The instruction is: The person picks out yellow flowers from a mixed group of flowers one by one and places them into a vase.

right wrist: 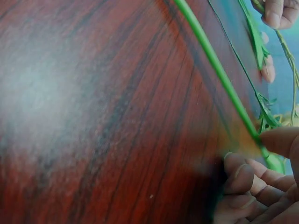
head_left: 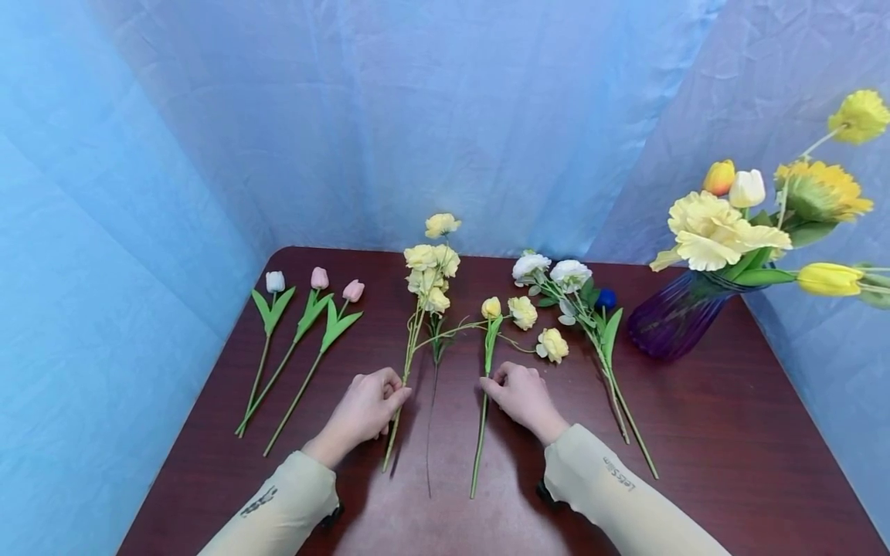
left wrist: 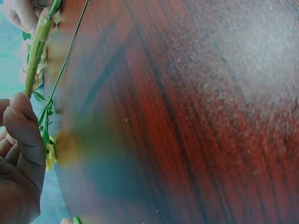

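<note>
My left hand [head_left: 368, 401] pinches the stem of a pale yellow flower spray [head_left: 422, 279] between thumb and fingers; several ruffled blooms top it, and one branch reaches right. In the left wrist view its thick green stem [left wrist: 37, 58] rises from the fingertips. To the right, my right hand [head_left: 523, 395] pinches a yellow tulip [head_left: 490, 308] by the stem, just below its leaves. The right wrist view shows this smooth green stem [right wrist: 219, 70] between thumb and finger. Between the hands lies a thin-stemmed flower [head_left: 437, 349] with dark narrow leaves, its top overlapped by the spray.
A white tulip [head_left: 275, 281] and two pink tulips [head_left: 319, 278] lie at the left. Right of the hands lie white flowers [head_left: 571, 275] and a blue tulip [head_left: 607, 299]. A purple vase [head_left: 670, 324] holding mixed yellow, orange and white flowers stands at the table's right.
</note>
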Demonstrator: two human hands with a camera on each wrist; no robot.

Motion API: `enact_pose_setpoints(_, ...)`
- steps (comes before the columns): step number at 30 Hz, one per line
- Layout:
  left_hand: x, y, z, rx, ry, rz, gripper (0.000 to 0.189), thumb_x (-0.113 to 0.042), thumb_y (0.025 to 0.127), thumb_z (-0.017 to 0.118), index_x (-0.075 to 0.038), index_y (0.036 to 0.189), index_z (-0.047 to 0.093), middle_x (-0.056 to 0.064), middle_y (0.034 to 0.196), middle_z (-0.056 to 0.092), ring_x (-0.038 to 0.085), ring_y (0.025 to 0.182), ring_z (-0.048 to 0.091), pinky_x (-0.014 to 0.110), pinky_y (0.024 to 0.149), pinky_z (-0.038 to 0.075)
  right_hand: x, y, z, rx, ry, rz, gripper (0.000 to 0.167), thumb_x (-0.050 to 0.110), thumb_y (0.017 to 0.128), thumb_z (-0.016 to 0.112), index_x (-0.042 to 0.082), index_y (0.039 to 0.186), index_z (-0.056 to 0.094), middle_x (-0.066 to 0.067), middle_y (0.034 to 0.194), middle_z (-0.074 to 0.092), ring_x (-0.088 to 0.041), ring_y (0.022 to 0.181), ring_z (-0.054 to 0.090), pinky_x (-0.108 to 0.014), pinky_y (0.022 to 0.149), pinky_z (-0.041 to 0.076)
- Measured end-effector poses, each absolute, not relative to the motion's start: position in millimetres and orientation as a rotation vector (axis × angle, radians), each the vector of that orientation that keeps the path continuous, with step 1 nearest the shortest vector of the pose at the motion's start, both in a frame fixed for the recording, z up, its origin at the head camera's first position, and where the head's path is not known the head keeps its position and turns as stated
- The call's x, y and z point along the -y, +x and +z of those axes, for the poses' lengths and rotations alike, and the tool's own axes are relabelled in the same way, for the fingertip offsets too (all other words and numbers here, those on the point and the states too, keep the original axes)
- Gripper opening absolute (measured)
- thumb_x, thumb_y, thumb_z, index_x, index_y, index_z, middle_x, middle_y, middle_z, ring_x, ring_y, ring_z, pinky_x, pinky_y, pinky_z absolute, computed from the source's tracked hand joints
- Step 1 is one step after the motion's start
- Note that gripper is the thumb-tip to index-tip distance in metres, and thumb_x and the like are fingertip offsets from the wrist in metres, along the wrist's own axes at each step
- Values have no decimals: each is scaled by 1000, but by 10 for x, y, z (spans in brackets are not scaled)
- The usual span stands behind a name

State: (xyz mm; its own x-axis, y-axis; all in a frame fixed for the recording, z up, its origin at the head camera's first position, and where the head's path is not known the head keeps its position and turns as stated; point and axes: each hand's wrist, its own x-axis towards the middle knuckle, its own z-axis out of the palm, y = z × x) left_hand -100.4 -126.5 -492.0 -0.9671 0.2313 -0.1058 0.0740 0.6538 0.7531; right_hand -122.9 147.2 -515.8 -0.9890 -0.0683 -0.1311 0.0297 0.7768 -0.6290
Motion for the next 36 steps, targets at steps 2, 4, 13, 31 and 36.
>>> enact_pose_setpoints(2, 1259, -1002, -4921, -2676, 255, 1201, 18, -16, 99, 68, -12, 84, 60, 1, 51, 58, 13, 33, 52, 31, 36, 43, -1465, -1242, -5171, -2806, -1, -1020, 23, 29, 94, 72, 13, 79, 66, 5, 55, 59, -12, 51, 54, -29, 58, 44)
enact_pose_setpoints(4, 1255, -1002, -4931, -2676, 266, 1197, 18, -16, 100, 68, -12, 84, 60, 1, 51, 58, 12, 32, 51, 31, 36, 43, -1467, -1250, -5178, -2769, 47, -1069, 21, 25, 95, 71, 12, 79, 67, 3, 53, 61, -12, 47, 55, -29, 54, 46)
enact_pose_setpoints(13, 1263, -1008, -4987, -2678, 243, 1148, 19, -17, 100, 68, -11, 84, 60, 0, 51, 57, 11, 32, 51, 31, 37, 44, -1591, -1219, -5049, -2738, 115, -1172, 15, 17, 97, 70, 7, 86, 68, -3, 59, 65, -13, 43, 60, -29, 48, 50)
enact_pose_setpoints(31, 1252, -992, -5019, -2682, 183, 1099, 18, -17, 99, 69, -10, 84, 61, 0, 50, 57, 12, 32, 51, 31, 36, 44, -2084, -1198, -4141, -3426, -422, -755, 8, 13, 97, 71, 5, 97, 69, -10, 76, 71, -30, 61, 66, -49, 53, 50)
enact_pose_setpoints(36, 1248, -988, -5030, -2671, 167, 1102, 20, -18, 98, 70, -11, 82, 60, 1, 51, 58, 11, 31, 51, 30, 34, 43, -2256, -1186, -3858, -3618, -581, -696, 9, 10, 95, 73, 3, 98, 69, -13, 75, 70, -33, 57, 64, -52, 48, 48)
